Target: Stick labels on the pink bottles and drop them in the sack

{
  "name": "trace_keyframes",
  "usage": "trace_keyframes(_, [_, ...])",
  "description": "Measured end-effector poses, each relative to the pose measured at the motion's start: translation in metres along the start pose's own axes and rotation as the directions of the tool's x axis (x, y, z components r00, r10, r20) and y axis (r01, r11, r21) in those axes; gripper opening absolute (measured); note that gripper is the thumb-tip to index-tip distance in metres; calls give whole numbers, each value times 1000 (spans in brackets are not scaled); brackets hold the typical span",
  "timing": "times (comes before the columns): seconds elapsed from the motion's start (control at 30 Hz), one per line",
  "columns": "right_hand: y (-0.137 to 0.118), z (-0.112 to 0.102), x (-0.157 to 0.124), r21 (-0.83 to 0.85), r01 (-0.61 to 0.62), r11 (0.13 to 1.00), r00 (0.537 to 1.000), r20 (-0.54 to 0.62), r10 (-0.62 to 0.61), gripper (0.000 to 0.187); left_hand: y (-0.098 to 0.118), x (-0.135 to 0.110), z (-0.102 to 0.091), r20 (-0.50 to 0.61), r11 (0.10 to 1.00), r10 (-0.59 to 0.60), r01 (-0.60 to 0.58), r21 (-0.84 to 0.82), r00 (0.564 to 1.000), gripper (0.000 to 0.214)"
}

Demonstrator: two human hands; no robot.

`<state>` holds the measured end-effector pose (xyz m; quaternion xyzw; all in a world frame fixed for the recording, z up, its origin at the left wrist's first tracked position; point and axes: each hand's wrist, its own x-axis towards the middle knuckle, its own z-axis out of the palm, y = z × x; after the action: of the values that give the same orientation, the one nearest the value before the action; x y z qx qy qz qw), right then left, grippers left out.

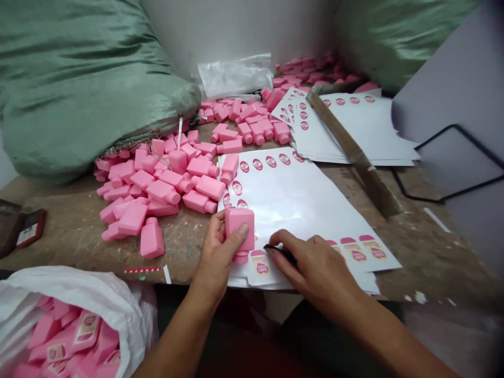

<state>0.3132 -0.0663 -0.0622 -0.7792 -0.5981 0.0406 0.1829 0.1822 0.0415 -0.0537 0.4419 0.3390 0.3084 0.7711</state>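
Note:
My left hand (220, 247) grips a pink plastic bottle (241, 226), its neck pointing down toward me and no label on the face I see. Between the fingers of my right hand (307, 260) is a thin black tool (289, 255); its kind is hard to make out. The tool's tip is close to a label (260, 266) on a small piece of sheet at the table's front edge. Beneath both hands lies a white sticker sheet (291, 194), with oval stickers along its top and left and several larger labels at its lower right.
Loose pink bottles (161, 184) are heaped on the left of the wooden table (189, 241). A white sack (137, 310) at lower left holds labelled bottles. A wooden stick (354, 152) rests on more sticker sheets (370, 126). A big green sack (86, 94) bulges over the back left.

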Motion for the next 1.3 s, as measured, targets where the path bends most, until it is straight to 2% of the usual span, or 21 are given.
trace_keyframes(0.13, [1,-1,-1,-33,-5,999,1000,-7,5,18,-7,4,5,15,997,-31,32,-77,999,38])
trace_keyframes(0.43, [1,0,-1,-33,22,999,1000,-8,-22,17,-1,2,6,11,978,-116,117,-174,993,42])
trace_keyframes(0.73, [-2,-1,1,-100,0,995,1000,6,1,19,-4,2,6,40,974,-119,124,-188,992,37])
trace_keyframes(0.93, [3,-3,2,54,-97,994,989,119,90,16,-1,5,6,-4,965,-160,155,-212,987,40])
trace_keyframes(1.0, [4,-3,2,36,-83,996,993,85,80,16,0,6,5,-26,956,-185,174,-236,982,39])
trace_keyframes(1.13, [2,0,0,-84,21,996,1000,-18,-22,13,0,6,3,-32,940,-205,188,-283,978,36])
trace_keyframes(1.3, [0,4,4,-123,57,991,997,-38,-62,16,0,5,4,-31,940,-202,185,-288,979,33])
